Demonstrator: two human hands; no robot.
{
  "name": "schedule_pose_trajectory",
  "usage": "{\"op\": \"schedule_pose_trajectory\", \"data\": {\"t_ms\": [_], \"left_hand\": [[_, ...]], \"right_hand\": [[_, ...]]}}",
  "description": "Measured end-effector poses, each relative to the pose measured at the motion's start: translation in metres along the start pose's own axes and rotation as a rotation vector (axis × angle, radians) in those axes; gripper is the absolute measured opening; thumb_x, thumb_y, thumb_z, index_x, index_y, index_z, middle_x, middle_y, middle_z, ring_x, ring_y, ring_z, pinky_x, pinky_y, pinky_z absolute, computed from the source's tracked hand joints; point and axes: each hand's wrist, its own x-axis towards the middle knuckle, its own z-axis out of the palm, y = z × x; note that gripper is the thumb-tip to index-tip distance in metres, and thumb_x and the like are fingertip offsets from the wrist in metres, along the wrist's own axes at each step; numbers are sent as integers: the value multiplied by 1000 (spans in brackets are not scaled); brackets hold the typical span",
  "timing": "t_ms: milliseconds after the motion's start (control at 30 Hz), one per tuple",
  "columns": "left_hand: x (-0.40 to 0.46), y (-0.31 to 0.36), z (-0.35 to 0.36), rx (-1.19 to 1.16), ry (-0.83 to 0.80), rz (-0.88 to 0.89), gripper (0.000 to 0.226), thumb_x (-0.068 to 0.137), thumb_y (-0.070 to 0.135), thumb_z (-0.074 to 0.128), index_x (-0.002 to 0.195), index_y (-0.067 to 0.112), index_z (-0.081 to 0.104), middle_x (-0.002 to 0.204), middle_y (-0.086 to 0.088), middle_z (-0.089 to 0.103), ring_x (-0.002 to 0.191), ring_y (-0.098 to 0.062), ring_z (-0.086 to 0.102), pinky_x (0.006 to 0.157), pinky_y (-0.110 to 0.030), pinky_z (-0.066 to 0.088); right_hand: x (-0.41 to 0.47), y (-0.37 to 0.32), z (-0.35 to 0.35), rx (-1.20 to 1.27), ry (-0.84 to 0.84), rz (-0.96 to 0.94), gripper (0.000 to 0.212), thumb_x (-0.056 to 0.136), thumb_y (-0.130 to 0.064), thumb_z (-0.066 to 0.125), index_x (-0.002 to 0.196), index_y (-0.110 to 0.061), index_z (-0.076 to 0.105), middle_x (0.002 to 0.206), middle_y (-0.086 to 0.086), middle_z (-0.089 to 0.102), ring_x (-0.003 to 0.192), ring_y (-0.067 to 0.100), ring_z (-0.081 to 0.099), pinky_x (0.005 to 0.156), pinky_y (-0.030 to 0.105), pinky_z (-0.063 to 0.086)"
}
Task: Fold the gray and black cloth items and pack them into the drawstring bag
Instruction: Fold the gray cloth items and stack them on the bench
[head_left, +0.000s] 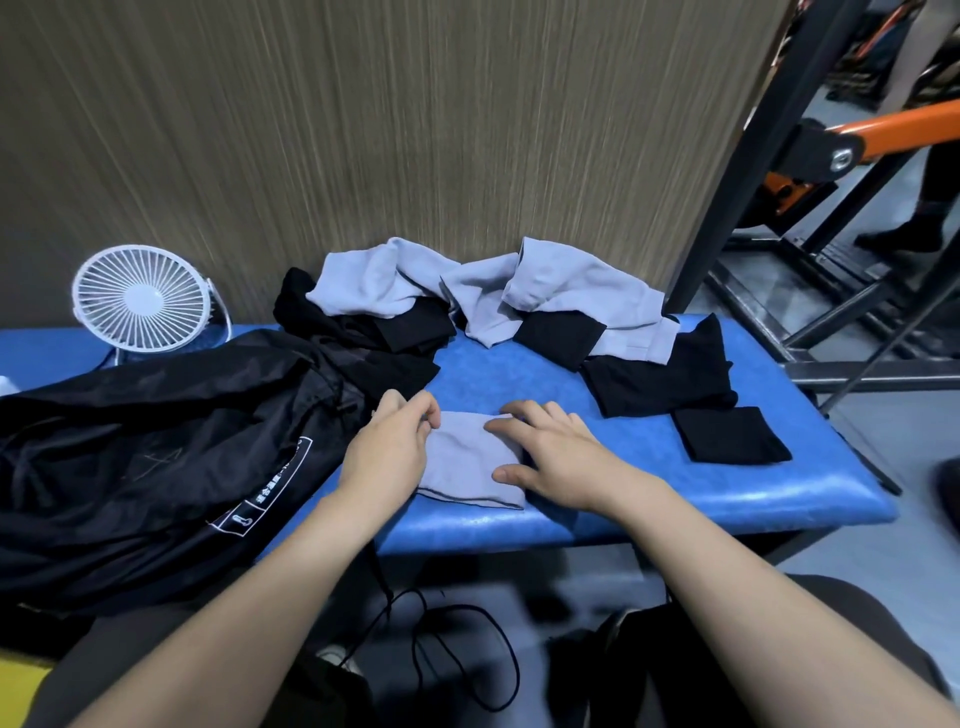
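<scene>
A folded gray cloth (460, 462) lies on the blue padded bench (675, 499) between my hands. My left hand (392, 449) pinches its left edge with curled fingers. My right hand (550, 452) presses flat on its right side with straight fingers. The black drawstring bag (140, 462) with white print sprawls over the bench's left part. A heap of loose gray cloths (467, 288) and black cloths (363, 332) lies at the back. A folded black cloth (730, 434) sits at the right, beside a larger black cloth (665, 376).
A small white fan (143, 299) stands at the back left against the wood-grain wall. A black and orange metal frame (810, 150) rises at the right. A black cord (457, 654) hangs below the bench's front edge. A person's legs stand at far right.
</scene>
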Motion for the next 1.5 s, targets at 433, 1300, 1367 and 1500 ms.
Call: {"op": "schedule_pose_trajectory", "data": {"t_ms": [433, 1300, 1367, 1500], "left_hand": [[-15, -1, 16, 392, -217, 245, 93, 75, 77, -20, 154, 40, 13, 164, 15, 2, 151, -10, -3, 121, -34, -1], [160, 100, 50, 70, -94, 117, 48, 91, 52, 56, 138, 43, 46, 136, -9, 43, 127, -34, 38, 106, -40, 29], [169, 104, 56, 37, -94, 121, 47, 91, 53, 55, 137, 44, 47, 126, -7, 47, 123, -33, 40, 106, -40, 31], [175, 108, 63, -73, -55, 137, 42, 93, 46, 56, 134, 34, 55, 123, -1, 46, 125, -24, 41, 107, -36, 33]], "right_hand": [[-3, 0, -1, 21, -237, 8, 79, 97, -60, 42, 158, -31, 1, 165, -12, -11, 151, 10, -15, 122, 49, -3], [41, 166, -38, -36, 436, 757, 47, 93, -53, 43, 133, -31, 51, 124, 17, 56, 131, 32, 40, 116, 59, 2], [44, 173, -37, -1, 387, 764, 50, 94, -59, 37, 138, -37, 46, 130, 16, 54, 135, 31, 36, 116, 59, 0], [53, 175, -37, 11, 408, 722, 48, 96, -57, 35, 139, -38, 47, 138, 8, 48, 139, 25, 31, 115, 60, 2]]}}
